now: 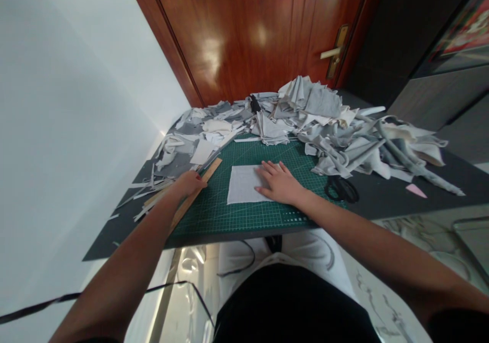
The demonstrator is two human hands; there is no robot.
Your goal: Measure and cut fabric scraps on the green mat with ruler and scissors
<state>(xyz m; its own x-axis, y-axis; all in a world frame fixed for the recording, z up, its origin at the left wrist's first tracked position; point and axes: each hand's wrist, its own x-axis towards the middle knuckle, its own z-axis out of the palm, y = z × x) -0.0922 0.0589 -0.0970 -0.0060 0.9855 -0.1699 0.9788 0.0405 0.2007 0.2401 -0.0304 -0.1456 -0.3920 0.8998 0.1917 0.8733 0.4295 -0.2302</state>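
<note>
A pale grey-white rectangle of cloth lies flat on the green gridded cutting mat. My right hand rests palm down on the right part of the cloth, fingers spread. At the mat's left side, my left hand has its fingers closed on the edge of a long wooden ruler. The ruler slants across the mat's left edge, apart from the cloth, and my hand and forearm hide part of it. Scissors with black handles lie just right of the mat.
Piles of grey and white fabric scraps cover the back and right of the dark table. Thin offcut strips lie at the left. A pink triangular piece sits near the right front edge. Behind stands a wooden door.
</note>
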